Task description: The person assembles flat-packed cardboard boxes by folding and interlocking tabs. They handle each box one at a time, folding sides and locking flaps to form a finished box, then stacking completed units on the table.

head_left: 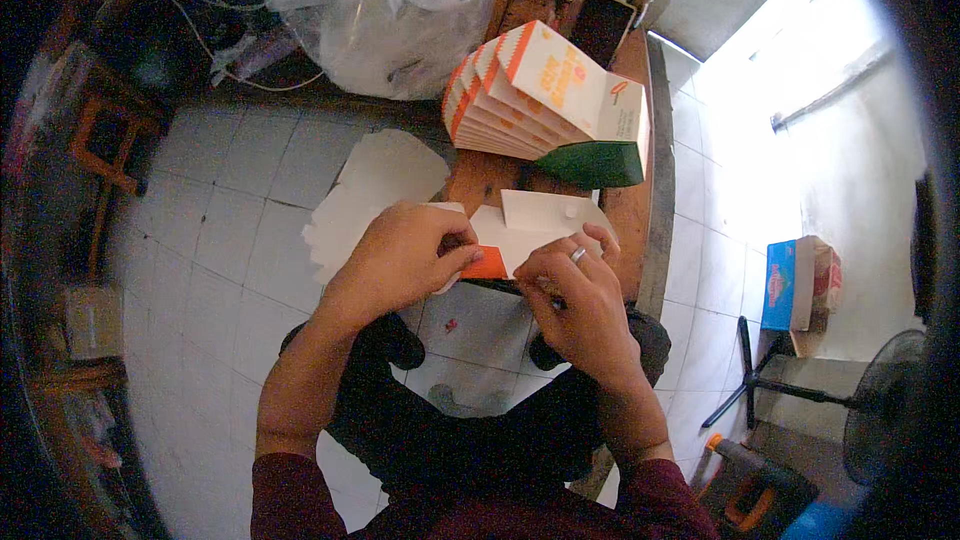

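Note:
A partly folded paper food carton (535, 212), white inside with an orange flap (486, 263), lies in front of me at the near end of the wooden bench. My left hand (415, 252) pinches its left side between thumb and fingers. At the near right edge, my right hand (580, 285), wearing a ring, has its fingertips closed on the card. Just beyond stands a nested stack of finished cartons (550, 90), white with orange zigzag rims and a green side. White flat card (385, 180) extends left of my left hand; whether it joins the carton is hidden.
A clear plastic bag (365, 35) bulges at the far left of the wooden bench (488, 176). Dark containers (600, 22) stand at the bench's far end. To the right are a blue and red box (788, 285), a fan (885, 405) and a dark jug (755, 480).

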The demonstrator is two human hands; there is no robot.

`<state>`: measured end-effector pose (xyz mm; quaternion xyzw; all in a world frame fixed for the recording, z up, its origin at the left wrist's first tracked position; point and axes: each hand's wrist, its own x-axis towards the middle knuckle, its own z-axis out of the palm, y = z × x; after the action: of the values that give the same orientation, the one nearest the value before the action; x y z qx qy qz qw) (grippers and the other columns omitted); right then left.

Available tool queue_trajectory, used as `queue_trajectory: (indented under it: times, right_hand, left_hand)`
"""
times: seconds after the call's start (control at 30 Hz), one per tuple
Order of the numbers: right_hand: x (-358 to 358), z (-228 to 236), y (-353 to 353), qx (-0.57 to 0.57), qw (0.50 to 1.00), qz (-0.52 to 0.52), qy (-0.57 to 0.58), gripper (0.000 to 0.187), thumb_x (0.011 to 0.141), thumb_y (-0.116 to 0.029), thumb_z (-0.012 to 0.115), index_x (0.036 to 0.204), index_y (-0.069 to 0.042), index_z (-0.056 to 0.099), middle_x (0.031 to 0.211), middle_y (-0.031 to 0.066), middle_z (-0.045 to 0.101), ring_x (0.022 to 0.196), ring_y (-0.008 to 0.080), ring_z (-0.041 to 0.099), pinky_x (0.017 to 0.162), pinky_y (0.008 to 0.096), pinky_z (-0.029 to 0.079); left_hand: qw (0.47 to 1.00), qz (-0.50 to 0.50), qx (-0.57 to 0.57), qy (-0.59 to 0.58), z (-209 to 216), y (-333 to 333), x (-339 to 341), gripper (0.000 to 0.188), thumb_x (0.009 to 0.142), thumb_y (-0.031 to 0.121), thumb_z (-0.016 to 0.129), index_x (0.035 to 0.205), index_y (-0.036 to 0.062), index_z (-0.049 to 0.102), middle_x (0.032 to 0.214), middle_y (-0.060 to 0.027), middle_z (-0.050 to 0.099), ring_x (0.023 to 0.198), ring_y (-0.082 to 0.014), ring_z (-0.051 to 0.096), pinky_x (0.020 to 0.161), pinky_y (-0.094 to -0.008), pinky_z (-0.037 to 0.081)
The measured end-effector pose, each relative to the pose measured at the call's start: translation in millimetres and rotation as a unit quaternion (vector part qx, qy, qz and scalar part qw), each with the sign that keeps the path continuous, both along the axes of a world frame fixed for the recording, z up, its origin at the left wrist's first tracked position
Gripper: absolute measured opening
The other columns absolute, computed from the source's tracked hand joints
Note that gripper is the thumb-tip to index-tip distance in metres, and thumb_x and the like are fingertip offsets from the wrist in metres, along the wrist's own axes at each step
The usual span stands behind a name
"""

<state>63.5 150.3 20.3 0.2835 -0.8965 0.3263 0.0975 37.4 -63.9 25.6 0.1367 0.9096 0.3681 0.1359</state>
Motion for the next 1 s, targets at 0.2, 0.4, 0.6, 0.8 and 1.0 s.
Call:
queue_trajectory:
  times: [0.2,0.4,0.6,0.8,1.0]
  right_hand:
    - [-4,0,4,0.014,1.000,0.017,0.016,0.014,0.072,0.000,0.069,0.079,-0.010,0.061,0.079,0.0028,0.063,0.081,0.0214,0.061,0.100,0.0457,0.034]
    - [-5,0,6,-0.008,1.000,-0.007,0.008,0.017,0.070,0.001,0.065,0.081,-0.012,0.061,0.083,0.0020,0.064,0.084,0.0222,0.060,0.101,0.0469,0.032]
    - [3,10,-3,0.047,0.996,0.060,0.037,0.016,0.068,0.000,0.068,0.073,-0.014,0.063,0.077,-0.0036,0.064,0.080,0.0163,0.060,0.103,0.0486,0.029]
    - [3,5,-6,0.047,0.988,0.084,0.123,0.015,0.065,-0.006,0.070,0.073,-0.019,0.066,0.082,-0.0089,0.066,0.091,0.0161,0.059,0.104,0.0529,0.025]
    - [5,4,-13,0.037,0.984,0.080,0.152,0.011,0.065,-0.013,0.072,0.071,-0.021,0.067,0.081,-0.0100,0.067,0.095,0.0172,0.058,0.103,0.0540,0.024]
  left_hand:
    - [0.997,-0.060,-0.038,-0.024,-4,-1,1,0.026,0.080,0.030,0.068,0.085,0.0042,0.068,0.079,-0.0137,0.068,0.072,-0.0291,0.067,0.068,-0.0372,0.052]
    - [0.993,-0.055,-0.073,0.074,-5,1,6,0.026,0.079,0.032,0.067,0.081,0.0066,0.070,0.077,-0.0112,0.066,0.076,-0.0319,0.063,0.070,-0.0415,0.049]
    - [0.994,-0.047,-0.061,0.072,0,-7,2,0.022,0.080,0.029,0.065,0.080,0.0085,0.072,0.078,-0.0102,0.065,0.078,-0.0316,0.062,0.070,-0.0416,0.048]
    - [0.986,-0.133,-0.093,0.031,6,-2,12,0.018,0.079,0.021,0.062,0.090,0.0111,0.071,0.082,-0.0128,0.063,0.081,-0.0331,0.061,0.073,-0.0436,0.048]
    - [0.982,-0.140,-0.118,0.043,12,4,23,0.017,0.079,0.018,0.059,0.090,0.0098,0.069,0.081,-0.0129,0.060,0.079,-0.0341,0.060,0.071,-0.0454,0.049]
